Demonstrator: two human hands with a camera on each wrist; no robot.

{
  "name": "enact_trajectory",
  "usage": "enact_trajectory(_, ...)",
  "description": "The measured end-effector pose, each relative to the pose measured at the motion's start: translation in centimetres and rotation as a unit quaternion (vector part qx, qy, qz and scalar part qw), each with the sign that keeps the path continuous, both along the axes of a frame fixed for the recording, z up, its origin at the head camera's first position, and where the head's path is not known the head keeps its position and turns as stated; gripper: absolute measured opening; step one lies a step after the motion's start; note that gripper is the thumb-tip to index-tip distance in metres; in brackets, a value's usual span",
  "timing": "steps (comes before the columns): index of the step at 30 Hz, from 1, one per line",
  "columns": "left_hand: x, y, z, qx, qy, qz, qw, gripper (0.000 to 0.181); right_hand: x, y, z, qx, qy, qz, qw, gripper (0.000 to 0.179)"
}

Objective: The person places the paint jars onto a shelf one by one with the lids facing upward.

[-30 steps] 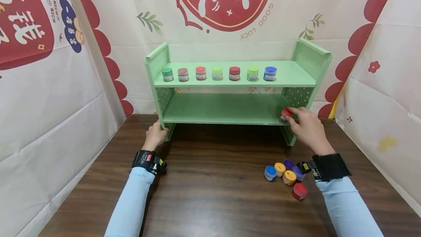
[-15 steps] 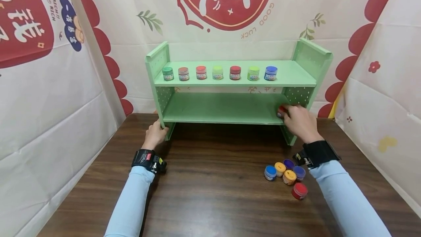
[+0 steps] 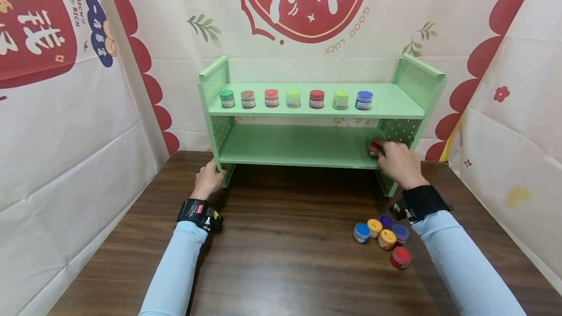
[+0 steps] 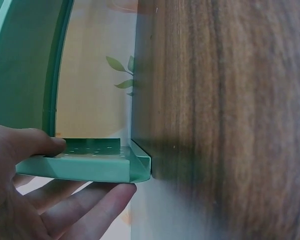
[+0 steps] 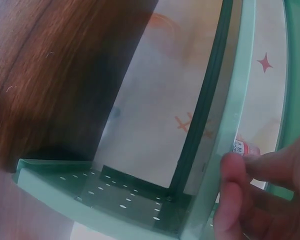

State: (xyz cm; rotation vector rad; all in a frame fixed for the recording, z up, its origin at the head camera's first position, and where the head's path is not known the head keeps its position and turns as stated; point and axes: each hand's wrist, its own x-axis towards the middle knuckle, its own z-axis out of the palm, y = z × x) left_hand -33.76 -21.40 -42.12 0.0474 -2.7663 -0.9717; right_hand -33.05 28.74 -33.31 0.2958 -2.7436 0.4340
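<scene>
My right hand (image 3: 399, 162) holds a small red-lidded paint jar (image 3: 374, 149) between thumb and fingers, at the right end of the lower shelf. In the right wrist view the jar (image 5: 246, 148) shows a white label, and the fingers cover part of it. The green two-tier shelf rack (image 3: 298, 145) stands on the table. My left hand (image 3: 208, 179) grips the lower part of its left side panel; in the left wrist view the thumb lies on one face of the panel (image 4: 85, 169) and the fingers on the other.
Several lidded jars stand in a row on the upper shelf, from a dark green jar (image 3: 227, 99) to a blue jar (image 3: 364, 100). On the brown table (image 3: 281, 257) at right sit a loose cluster with a yellow jar (image 3: 387, 239) and a nearer red jar (image 3: 400, 257).
My right hand has moved left along the lower shelf with the red-lidded jar, away from the right side panel. The left hand has kept its grip.
</scene>
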Motion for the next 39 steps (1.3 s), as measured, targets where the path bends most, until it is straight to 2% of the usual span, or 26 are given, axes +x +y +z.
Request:
enact_trajectory(5,0.0,0.0,0.1,0.001,0.003,0.003,1.0000,0.014,-0.2,0.1,0.1,0.001,-0.002,0.010,0.9999,0.043)
enact_trajectory(9,0.2,0.0,0.0,-0.001,0.002,0.003,1.0000,0.015,0.2,0.3,0.2,-0.005,-0.013,0.017,0.9998,0.049)
enact_trajectory(13,0.2,0.2,-0.1,-0.005,0.002,0.005,1.0000,0.015,1.5,0.7,0.4,-0.040,-0.010,0.016,0.9990,0.049)
enact_trajectory(17,0.1,0.3,-0.1,-0.005,0.002,0.007,1.0000,0.016,3.0,0.6,0.6,-0.086,0.010,0.018,0.9961,0.041)
enact_trajectory(20,0.1,0.2,-0.1,-0.006,0.001,0.005,1.0000,0.017,4.2,0.6,0.6,-0.103,0.017,0.024,0.9943,0.037)
enact_trajectory(24,0.1,0.2,-0.1,-0.008,0.006,0.009,0.9999,0.017,5.3,1.2,0.6,-0.100,-0.041,0.055,0.9926,0.034)
enact_trajectory(27,0.2,0.2,-0.2,-0.009,0.008,0.015,0.9998,0.017,5.7,1.7,0.5,-0.078,-0.122,0.088,0.9856,0.033)
enact_trajectory(32,0.1,0.3,-0.3,-0.008,0.006,0.010,0.9999,0.017,5.5,2.2,-0.1,-0.049,-0.236,0.137,0.9608,0.025)
enact_trajectory(35,0.1,0.4,-0.3,-0.005,0.010,0.008,0.9999,0.016,5.4,2.2,-0.5,-0.040,-0.270,0.165,0.9479,0.024)
enact_trajectory(39,0.0,0.3,-0.2,-0.003,0.011,0.008,0.9999,0.016,5.2,1.8,-1.0,-0.028,-0.321,0.181,0.9293,0.027)
